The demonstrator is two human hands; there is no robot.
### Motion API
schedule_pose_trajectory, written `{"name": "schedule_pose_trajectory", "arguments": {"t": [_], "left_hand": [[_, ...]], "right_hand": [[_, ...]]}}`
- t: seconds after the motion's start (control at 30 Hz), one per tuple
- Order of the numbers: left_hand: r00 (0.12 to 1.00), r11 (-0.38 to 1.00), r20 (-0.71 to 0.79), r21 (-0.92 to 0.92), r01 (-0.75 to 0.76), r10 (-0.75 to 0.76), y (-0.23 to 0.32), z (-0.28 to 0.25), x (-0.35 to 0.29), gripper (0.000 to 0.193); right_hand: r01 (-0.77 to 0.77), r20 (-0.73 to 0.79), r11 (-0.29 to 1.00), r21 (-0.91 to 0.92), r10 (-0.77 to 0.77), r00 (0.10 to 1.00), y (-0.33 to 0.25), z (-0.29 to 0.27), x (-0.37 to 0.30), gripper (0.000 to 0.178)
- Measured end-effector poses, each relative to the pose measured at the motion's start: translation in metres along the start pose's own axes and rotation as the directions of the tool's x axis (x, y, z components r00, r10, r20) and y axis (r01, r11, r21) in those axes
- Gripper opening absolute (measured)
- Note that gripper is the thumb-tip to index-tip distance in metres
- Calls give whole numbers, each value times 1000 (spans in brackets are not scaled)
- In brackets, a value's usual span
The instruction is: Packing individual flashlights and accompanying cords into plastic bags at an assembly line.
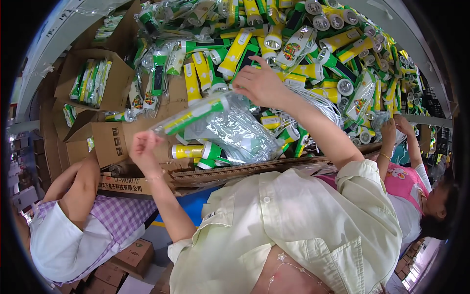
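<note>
My left hand (146, 147) pinches the end of a clear plastic bag, with a green and yellow flashlight (196, 115) inside it. The bagged flashlight slants up to the right, slightly blurred. Just beyond its far end is my right hand (262, 83), held over the heap with its fingers apart and nothing visible in them. Under that hand lie several loose yellow and green flashlights (236, 53). A stack of clear plastic bags (240, 130) rests on the cardboard below the held flashlight, and white cables (318, 105) lie to the right of my right hand.
A big heap of flashlights (342, 39) covers the table's back and right. Cardboard boxes (115, 78) of bagged flashlights stand at the left. A cardboard edge (235, 171) runs along the front. A co-worker's arms (73, 181) are at left, another's hands (395, 128) at right.
</note>
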State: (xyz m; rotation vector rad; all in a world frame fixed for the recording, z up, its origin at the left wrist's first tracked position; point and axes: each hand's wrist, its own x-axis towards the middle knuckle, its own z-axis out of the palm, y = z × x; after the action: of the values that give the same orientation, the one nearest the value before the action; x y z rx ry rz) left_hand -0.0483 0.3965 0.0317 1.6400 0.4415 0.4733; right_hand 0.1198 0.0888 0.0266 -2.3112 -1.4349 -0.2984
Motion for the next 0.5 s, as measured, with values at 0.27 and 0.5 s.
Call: {"name": "schedule_pose_trajectory", "arguments": {"t": [0.27, 0.5], "left_hand": [[881, 991, -469, -75, -109, 61, -48, -81, 105, 9], [906, 810, -179, 537, -236, 383, -22, 6, 89, 44]], "right_hand": [[-404, 147, 890, -210, 438, 887, -47, 59, -36, 27], [-519, -4, 852, -66, 520, 854, -66, 74, -57, 30]]}}
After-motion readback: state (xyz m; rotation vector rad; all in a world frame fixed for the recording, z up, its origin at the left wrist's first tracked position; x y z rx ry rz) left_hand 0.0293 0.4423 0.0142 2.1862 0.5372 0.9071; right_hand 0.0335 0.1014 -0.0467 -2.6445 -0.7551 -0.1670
